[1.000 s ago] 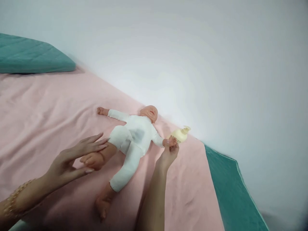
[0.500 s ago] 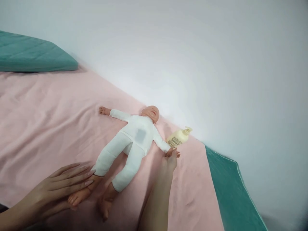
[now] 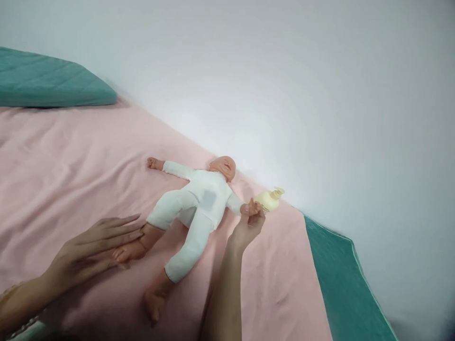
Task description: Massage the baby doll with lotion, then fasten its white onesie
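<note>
A baby doll [image 3: 216,182] in a white suit lies on its back, head toward the wall, with a grey patch on its belly. My left hand [image 3: 87,244] has its fingers stretched out along the doll's ankle and foot [image 3: 130,252] at the lower left, touching them. That leg is bent at the knee, while the other leg lies straighter. At the doll's opposite side, my right hand [image 3: 248,231] is closed around its small hand [image 3: 253,207]. Just behind this grip is a pale yellow pump bottle [image 3: 270,201], its lower part hidden.
A pink sheet [image 3: 88,151] with creases covers the bed under the doll. Green padding [image 3: 53,80] rises at the upper left, and a green surface [image 3: 350,279] shows beyond the sheet at the right. A white wall [image 3: 284,85] borders the far side.
My left hand has moved up and right, and the doll's leg has bent further with it. My right hand has raised the doll's hand, which now covers part of the bottle.
</note>
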Available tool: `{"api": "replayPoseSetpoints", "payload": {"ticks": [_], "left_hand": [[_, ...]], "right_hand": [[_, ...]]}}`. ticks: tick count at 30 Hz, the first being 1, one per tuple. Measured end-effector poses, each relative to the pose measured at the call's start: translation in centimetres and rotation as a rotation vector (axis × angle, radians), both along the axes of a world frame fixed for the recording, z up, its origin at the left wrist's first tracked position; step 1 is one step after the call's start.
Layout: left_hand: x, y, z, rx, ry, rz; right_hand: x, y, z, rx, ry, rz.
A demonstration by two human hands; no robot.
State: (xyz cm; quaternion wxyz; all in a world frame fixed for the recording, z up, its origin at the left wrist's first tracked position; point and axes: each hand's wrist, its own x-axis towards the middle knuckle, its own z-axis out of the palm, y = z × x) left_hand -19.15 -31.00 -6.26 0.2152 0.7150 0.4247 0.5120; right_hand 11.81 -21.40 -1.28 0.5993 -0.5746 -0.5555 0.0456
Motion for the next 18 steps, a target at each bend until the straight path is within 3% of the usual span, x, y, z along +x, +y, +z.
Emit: {"api": "replayPoseSetpoints", "payload": {"ticks": [2,6,9,14,18], "left_hand": [[0.2,1.6,1.1,0.078,0.018,-0.054],[1.9,4.7,2.9,0.108,0.001,0.088],[3.3,6.3,3.7,0.058,-0.049,0.096],[4.2,6.9,3.3,-0.091,-0.206,-0.025],[3.6,5.9,3.4,-0.101,-0.278,-0.053]], "right_hand": [[-0.5,-0.5,-0.3,0.003,-0.018,0.023],[-1.8,-0.6,-0.8,-0.017,-0.177,0.205],[-2.2,-0.6,-0.9,-0.086,-0.398,0.347],[-2.4,-0.7,-1.1,-0.133,-0.437,0.338],[-1.9,-0.5,-1.1,-0.086,-0.287,0.302]]}}
